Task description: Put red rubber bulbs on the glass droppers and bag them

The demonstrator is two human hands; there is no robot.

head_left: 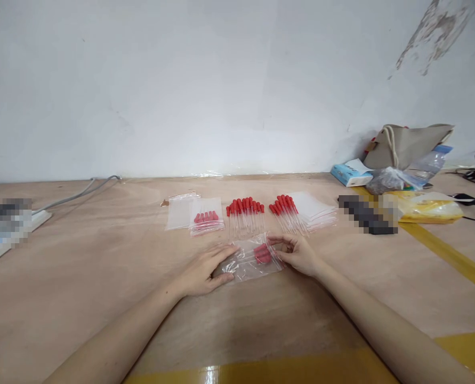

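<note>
A clear zip bag (pixel 243 266) lies in front of me, holding several droppers with red rubber bulbs (pixel 262 254) toward its right end. My left hand (pixel 207 269) holds the bag's left end, thumb on the lower corner and fingers on the upper one. At the right end, the fingers of my right hand (pixel 297 255) are closed on the bag's zip edge. Just beyond are two groups of loose red-bulbed droppers, a wider left one (pixel 245 208) and a right one (pixel 285 208), their clear stems pointing toward me.
Flat zip bags (pixel 313 208) are stacked right of the droppers. At left, a filled bag (pixel 206 217) overlaps another flat bag (pixel 177 213). Farther right are a blue box (pixel 349 174), a beige bag (pixel 413 144) and a yellow packet (pixel 429 209). A power strip (pixel 37 221) sits far left.
</note>
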